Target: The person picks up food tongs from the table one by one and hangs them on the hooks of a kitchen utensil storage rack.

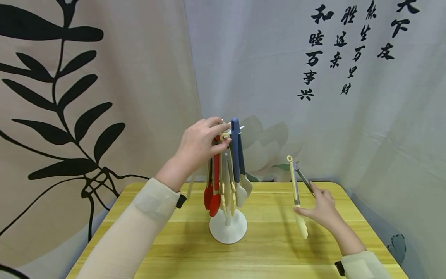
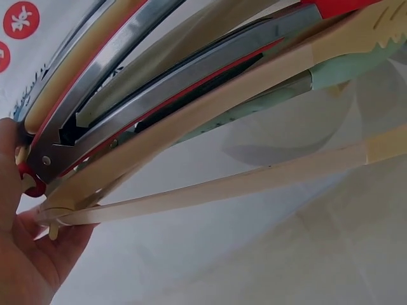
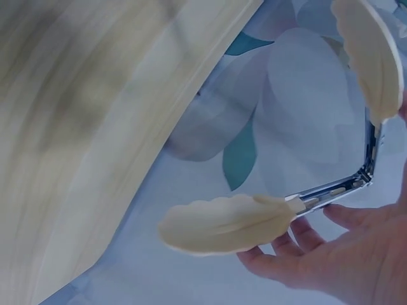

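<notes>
At the top of a white stand (image 1: 228, 232) hung with several tongs, my left hand (image 1: 202, 139) pinches the hinge end of beige tongs (image 2: 254, 175), whose arms are spread. Red tongs (image 1: 215, 203) and blue-handled tongs (image 1: 235, 151) hang right beside these fingers. Over the right part of the table, my right hand (image 1: 322, 205) holds metal tongs with cream scalloped heads (image 3: 222, 225). These tongs stand spread in a V, thumb and fingers at their arms. Part of the stand's top is hidden behind my left hand.
The wooden table (image 1: 174, 255) carries the stand near its middle. A pale curtain (image 1: 150, 97) with black leaf prints and writing hangs close behind the table's back edge.
</notes>
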### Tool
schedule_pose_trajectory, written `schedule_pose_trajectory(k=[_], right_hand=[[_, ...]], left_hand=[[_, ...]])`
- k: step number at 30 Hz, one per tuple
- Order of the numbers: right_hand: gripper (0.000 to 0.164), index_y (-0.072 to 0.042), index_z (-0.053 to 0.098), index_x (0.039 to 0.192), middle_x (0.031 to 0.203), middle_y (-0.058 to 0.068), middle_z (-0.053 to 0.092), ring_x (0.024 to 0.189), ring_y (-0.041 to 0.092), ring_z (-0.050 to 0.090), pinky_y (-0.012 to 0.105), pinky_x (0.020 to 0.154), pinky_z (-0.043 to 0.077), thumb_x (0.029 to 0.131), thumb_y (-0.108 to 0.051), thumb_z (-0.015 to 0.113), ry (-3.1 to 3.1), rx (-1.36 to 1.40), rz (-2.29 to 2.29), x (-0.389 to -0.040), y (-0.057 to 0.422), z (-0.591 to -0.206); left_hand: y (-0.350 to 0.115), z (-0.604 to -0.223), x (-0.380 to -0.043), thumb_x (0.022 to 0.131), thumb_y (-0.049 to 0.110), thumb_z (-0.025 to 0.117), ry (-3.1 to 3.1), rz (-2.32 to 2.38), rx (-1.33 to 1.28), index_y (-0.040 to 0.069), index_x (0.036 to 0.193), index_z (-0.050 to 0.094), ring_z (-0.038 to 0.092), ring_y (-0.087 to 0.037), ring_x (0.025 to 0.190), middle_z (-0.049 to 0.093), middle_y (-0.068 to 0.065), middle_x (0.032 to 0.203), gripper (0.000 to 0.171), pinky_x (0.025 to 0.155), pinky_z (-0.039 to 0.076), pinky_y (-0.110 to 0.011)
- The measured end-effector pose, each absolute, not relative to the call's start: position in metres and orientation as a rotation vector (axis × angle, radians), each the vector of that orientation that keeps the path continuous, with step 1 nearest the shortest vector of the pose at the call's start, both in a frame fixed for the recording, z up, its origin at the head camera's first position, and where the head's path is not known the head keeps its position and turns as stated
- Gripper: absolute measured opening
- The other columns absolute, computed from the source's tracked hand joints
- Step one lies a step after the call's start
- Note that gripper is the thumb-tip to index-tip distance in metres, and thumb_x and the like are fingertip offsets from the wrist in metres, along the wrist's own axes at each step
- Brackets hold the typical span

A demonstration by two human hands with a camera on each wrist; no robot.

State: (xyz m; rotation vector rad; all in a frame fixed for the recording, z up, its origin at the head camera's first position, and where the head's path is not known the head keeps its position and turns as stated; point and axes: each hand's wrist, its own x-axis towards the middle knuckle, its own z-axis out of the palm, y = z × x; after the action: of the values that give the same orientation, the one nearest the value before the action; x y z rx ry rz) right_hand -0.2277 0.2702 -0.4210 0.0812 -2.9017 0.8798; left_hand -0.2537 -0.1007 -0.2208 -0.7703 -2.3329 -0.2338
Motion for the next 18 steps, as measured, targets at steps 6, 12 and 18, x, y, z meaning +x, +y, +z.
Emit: schedule_pose_trajectory(k=[6,12,18], right_hand=[[0.114,-0.004,0.012,0.151,0.129,0.034,0.030,0.118,0.053,0.031,0.064,0.086,0.039,0.071,-0.050,0.078,-2.862,0.123,0.897,-0.225,0.256,-0.412],[0.114,-0.009,0.010,0.152,0.133,0.030,0.028,0.120,0.050,0.029,0.065,0.087,0.039,0.070,-0.049,0.079,-2.808,0.161,0.928,-0.224,0.245,-0.407],[0.114,-0.016,0.011,0.153,0.136,0.027,0.026,0.124,0.049,0.027,0.066,0.089,0.038,0.069,-0.048,0.080,-2.753,0.205,0.988,-0.225,0.235,-0.404]], left_hand=[[-0.102,-0.221,-0.255,0.089,0.033,0.062,-2.337,-0.239,-0.778,0.021,0.122,0.065,0.060,-0.021,0.101,0.061,-0.004,0.120,0.035,0.078,0.054,-0.031],[-0.102,-0.222,-0.255,0.089,0.033,0.063,-2.310,-0.249,-0.791,0.020,0.120,0.066,0.060,-0.022,0.099,0.062,-0.004,0.119,0.034,0.076,0.055,-0.032],[-0.103,-0.223,-0.258,0.087,0.030,0.065,-2.273,-0.264,-0.810,0.019,0.118,0.067,0.061,-0.022,0.100,0.063,-0.005,0.119,0.033,0.077,0.055,-0.033]])
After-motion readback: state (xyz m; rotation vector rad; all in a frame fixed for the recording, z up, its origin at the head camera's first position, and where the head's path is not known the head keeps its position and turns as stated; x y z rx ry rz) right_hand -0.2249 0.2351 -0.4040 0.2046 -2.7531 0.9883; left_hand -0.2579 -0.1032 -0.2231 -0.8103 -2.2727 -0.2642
